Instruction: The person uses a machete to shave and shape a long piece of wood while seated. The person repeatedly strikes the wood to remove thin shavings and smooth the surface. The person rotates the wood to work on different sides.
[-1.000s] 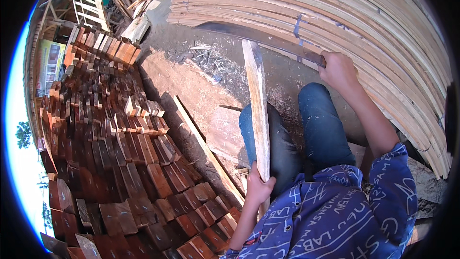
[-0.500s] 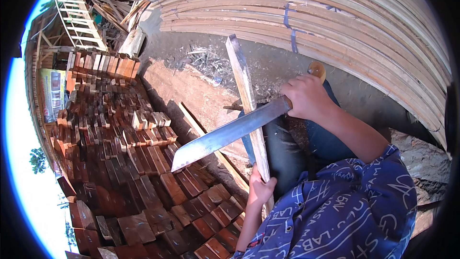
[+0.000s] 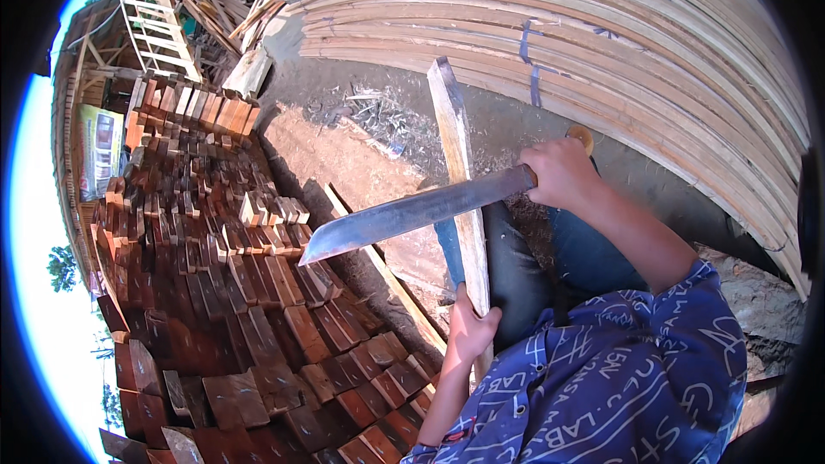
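Observation:
My right hand [image 3: 560, 174] is closed round the handle of a machete [image 3: 412, 210], whose round wooden butt shows behind the fist. The broad steel blade points left and crosses over a long wooden stick [image 3: 455, 133]; I cannot tell whether its edge touches the wood. My left hand [image 3: 472, 323] grips the stick near its lower end, beside my knee. The stick stands tilted, its far end pointing away from me, with pale, rough faces along its length.
Stacked reddish-brown wood blocks [image 3: 249, 318] fill the left side. Bundles of long pale strips [image 3: 601, 43] tied with dark bands lie at the far right. Wood shavings [image 3: 387, 116] litter the ground ahead. A plank [image 3: 400, 292] lies left of my legs, and a wooden ladder [image 3: 159, 17] leans at the far left.
The machete's tip has risen a little, so the blade lies flatter. The stick has swung slightly more upright, its far end shifting right. Both hands keep their holds.

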The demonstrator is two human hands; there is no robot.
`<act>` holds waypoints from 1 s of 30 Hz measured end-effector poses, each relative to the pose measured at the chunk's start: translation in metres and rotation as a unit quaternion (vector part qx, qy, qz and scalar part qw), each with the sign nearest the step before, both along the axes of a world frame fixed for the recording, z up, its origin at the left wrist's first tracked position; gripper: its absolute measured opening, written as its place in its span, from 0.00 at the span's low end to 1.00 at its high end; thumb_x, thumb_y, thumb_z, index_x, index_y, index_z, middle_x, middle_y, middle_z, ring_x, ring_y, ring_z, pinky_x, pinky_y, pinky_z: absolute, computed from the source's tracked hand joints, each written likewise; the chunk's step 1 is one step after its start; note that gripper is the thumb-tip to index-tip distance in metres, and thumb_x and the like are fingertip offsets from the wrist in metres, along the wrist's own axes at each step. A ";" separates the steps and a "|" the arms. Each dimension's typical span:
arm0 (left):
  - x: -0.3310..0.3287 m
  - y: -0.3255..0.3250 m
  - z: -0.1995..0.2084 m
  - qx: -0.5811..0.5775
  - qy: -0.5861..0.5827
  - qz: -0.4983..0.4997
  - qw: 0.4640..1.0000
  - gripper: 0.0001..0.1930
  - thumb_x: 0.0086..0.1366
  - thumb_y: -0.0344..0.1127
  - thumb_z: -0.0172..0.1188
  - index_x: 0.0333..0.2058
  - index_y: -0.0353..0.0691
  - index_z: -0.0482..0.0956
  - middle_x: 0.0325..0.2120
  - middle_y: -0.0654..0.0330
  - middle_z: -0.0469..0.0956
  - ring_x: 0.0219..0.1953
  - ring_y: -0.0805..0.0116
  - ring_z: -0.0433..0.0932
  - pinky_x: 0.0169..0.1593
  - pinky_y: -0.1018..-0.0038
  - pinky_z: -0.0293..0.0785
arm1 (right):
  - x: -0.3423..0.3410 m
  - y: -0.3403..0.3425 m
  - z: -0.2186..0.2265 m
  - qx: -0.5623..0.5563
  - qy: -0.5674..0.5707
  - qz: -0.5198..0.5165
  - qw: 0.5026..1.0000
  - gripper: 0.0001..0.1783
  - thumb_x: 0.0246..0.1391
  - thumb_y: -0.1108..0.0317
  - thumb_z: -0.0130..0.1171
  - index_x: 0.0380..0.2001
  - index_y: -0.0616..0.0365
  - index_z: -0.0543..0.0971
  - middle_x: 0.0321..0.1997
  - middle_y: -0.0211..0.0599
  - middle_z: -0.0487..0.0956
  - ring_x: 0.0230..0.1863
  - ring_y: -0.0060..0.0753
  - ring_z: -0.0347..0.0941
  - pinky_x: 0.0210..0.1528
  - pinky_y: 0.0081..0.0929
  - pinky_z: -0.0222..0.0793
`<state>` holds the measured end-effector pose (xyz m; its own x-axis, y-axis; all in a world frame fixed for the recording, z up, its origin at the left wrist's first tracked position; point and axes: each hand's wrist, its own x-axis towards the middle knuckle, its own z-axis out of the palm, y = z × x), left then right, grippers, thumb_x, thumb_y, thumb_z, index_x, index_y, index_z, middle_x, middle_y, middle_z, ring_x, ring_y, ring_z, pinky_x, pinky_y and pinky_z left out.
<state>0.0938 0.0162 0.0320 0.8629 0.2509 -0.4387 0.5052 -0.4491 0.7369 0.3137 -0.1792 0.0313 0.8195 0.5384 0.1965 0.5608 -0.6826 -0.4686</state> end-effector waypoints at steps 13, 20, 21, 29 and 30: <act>-0.001 0.000 0.007 0.038 -0.002 -0.001 0.999 0.23 0.50 0.31 0.61 0.44 0.26 0.68 0.29 0.36 0.80 0.34 0.47 0.83 0.38 0.62 0.77 | -0.004 0.009 -0.005 0.024 -0.080 0.019 0.996 0.17 0.24 0.64 0.69 0.24 0.54 0.77 0.24 0.37 0.76 0.32 0.45 0.76 0.37 0.41 0.71; -0.010 0.004 -0.002 0.011 -0.041 0.018 0.999 0.25 0.50 0.31 0.61 0.45 0.24 0.67 0.30 0.35 0.80 0.36 0.45 0.83 0.40 0.62 0.77 | 0.042 -0.038 0.007 -0.041 -0.039 -0.172 0.983 0.09 0.37 0.64 0.64 0.24 0.57 0.80 0.26 0.44 0.81 0.32 0.51 0.79 0.37 0.44 0.74; -0.013 0.004 -0.003 0.018 -0.034 0.015 0.999 0.25 0.50 0.31 0.61 0.45 0.23 0.67 0.30 0.35 0.80 0.36 0.45 0.83 0.40 0.62 0.77 | 0.057 -0.055 0.009 -0.046 -0.021 -0.244 0.968 0.09 0.41 0.64 0.62 0.25 0.58 0.81 0.27 0.47 0.81 0.33 0.52 0.79 0.38 0.45 0.74; 0.008 0.000 0.015 0.031 0.023 -0.009 0.999 0.24 0.50 0.31 0.61 0.45 0.26 0.68 0.34 0.35 0.79 0.41 0.45 0.82 0.45 0.61 0.76 | 0.000 -0.106 -0.031 0.073 0.134 -0.347 0.926 0.12 0.52 0.63 0.62 0.25 0.63 0.81 0.21 0.52 0.76 0.26 0.56 0.75 0.31 0.44 0.68; 0.009 -0.001 0.014 0.033 0.030 -0.016 0.999 0.24 0.50 0.30 0.61 0.45 0.26 0.68 0.34 0.35 0.79 0.41 0.44 0.82 0.45 0.61 0.76 | -0.018 -0.094 -0.037 0.105 0.134 -0.333 0.927 0.11 0.50 0.65 0.63 0.24 0.63 0.80 0.20 0.52 0.76 0.25 0.56 0.74 0.30 0.44 0.67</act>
<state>0.1026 0.0152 0.0465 0.8440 0.2539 -0.4725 0.5317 -0.5121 0.6746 0.2958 -0.2737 -0.0059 0.9912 -0.1312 -0.0198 -0.1083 -0.7138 -0.6919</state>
